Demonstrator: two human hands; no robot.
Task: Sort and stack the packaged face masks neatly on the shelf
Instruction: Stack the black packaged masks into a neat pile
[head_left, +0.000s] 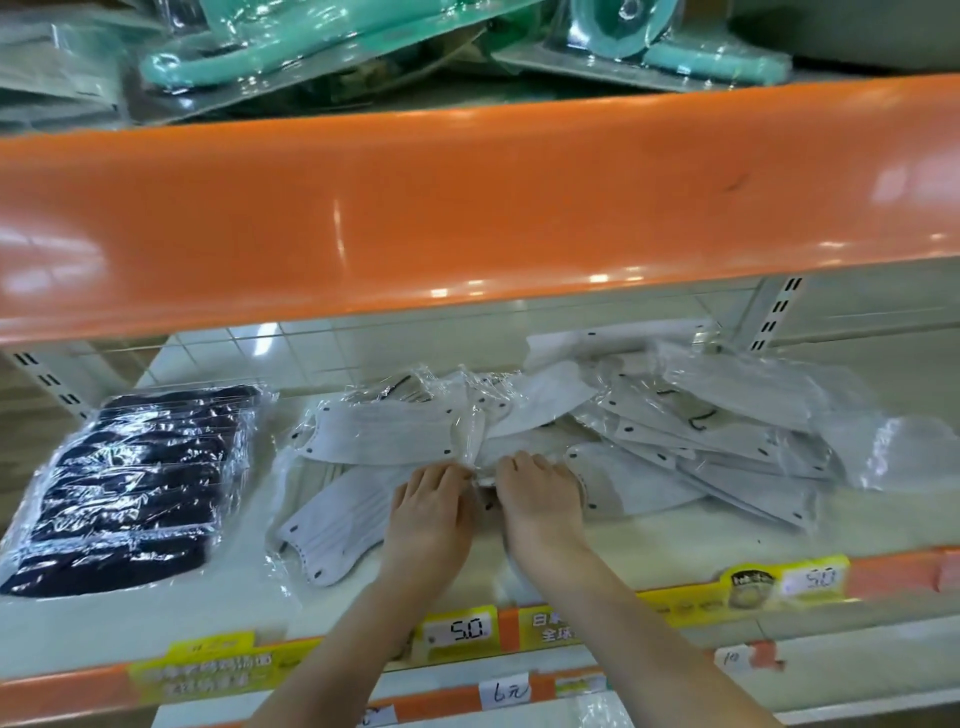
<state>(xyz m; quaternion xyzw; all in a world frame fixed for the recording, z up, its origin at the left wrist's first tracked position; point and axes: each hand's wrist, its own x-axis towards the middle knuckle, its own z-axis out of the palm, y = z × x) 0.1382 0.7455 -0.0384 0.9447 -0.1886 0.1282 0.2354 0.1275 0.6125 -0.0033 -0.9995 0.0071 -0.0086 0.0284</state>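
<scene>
Fingers of the left hand (431, 512) and right hand (540, 504) curl down side by side onto the loose heap of white packaged masks (649, 431), pinching clear wrapping between them. Left of those fingers, well apart, a neat stack of dark packaged masks (140, 483) lies on the shelf (675, 540). Behind and right of the fingers the white packs sprawl untidily.

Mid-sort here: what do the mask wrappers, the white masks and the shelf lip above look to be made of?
Wrappers: thin clear plastic film, glossy; it crinkles and throws glare.
White masks: matte, pleated, likely nonwoven fabric, with dark dots at the corners; exact fibre not tellable.
Shelf lip: smooth orange surface with bright reflections, probably painted metal or plastic.
Both hands, left and right, rest on the pile.
</scene>
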